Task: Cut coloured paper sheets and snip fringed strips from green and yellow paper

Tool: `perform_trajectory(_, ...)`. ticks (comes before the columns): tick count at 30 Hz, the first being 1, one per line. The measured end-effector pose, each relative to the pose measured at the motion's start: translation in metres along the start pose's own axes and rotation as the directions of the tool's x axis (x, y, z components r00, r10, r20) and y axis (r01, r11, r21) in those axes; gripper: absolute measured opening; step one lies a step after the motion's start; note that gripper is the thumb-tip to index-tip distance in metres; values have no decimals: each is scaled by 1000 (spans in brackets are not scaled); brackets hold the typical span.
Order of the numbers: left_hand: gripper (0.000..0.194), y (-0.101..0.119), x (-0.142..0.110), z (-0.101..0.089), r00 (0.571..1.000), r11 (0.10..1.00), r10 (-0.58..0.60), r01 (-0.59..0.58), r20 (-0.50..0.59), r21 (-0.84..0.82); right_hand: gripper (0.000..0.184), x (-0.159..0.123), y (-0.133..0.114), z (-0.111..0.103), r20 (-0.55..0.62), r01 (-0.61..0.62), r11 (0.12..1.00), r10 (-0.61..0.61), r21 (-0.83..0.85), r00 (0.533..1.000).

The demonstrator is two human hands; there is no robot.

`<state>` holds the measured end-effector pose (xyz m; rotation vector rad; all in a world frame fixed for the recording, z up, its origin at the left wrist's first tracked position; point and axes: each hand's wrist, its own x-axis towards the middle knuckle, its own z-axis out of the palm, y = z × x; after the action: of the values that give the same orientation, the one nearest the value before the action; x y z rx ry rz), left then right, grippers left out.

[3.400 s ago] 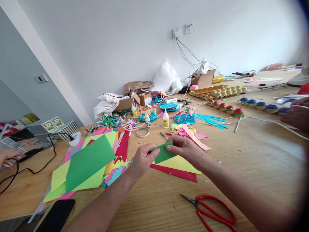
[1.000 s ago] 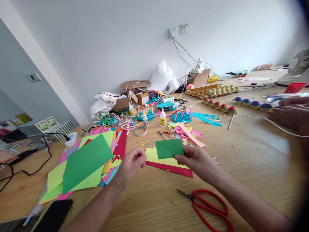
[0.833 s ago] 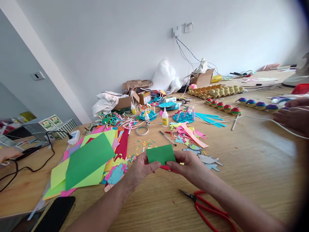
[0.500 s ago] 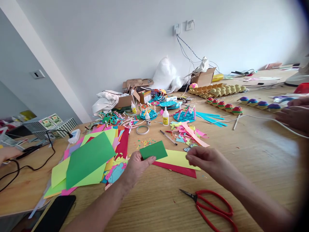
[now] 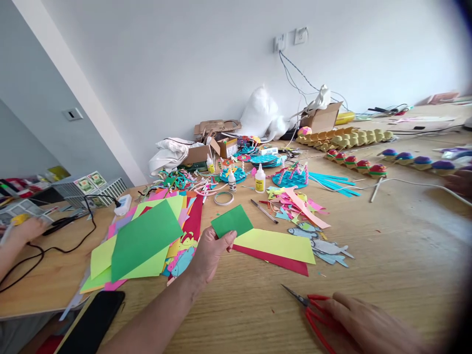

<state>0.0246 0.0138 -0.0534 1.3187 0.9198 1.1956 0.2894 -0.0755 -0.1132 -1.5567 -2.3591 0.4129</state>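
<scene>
My left hand (image 5: 210, 253) pinches the near edge of a small green paper rectangle (image 5: 232, 221) and holds it up above the wooden table (image 5: 387, 246). My right hand (image 5: 363, 322) lies low at the front right, its fingers over the handles of the red scissors (image 5: 308, 305), whose blades point left. Whether those fingers grip the handles I cannot tell. A yellow sheet (image 5: 280, 244) on a red sheet (image 5: 280, 262) lies flat just beyond the scissors.
A pile of coloured paper with a big green sheet (image 5: 143, 238) lies to the left, a black phone (image 5: 92, 327) at the front edge. Glue bottles (image 5: 260, 179), paper fish (image 5: 326, 246), scraps and boxes crowd the back. Other people's hands show at far left (image 5: 27, 228) and far right (image 5: 460, 182).
My right hand let go of the green paper and dropped to the scissors at the front right. My left hand alone keeps the paper. The view shifted slightly left.
</scene>
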Motion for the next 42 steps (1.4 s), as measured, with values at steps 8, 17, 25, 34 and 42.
perform_trajectory(8,28,6,-3,15,992,995,-24,12,124,95,18,51,-42,-66,16,-167,609,245,776,969)
perform_trajectory(17,29,6,1,28,990,985,-63,41,130,169,30,93,-65,-68,-94,-4,450,196,893,976)
perform_trajectory(25,22,5,0,36,980,996,-18,35,198,-82,28,103,-75,-61,-224,77,414,319,907,921)
perform_trajectory(34,30,0,9,25,981,972,9,37,191,-232,24,106,-71,-67,-256,118,428,281,896,925)
perform_trajectory(42,25,33,19,2,932,979,-189,152,310,139,14,98,-71,-62,-204,84,761,65,643,977)
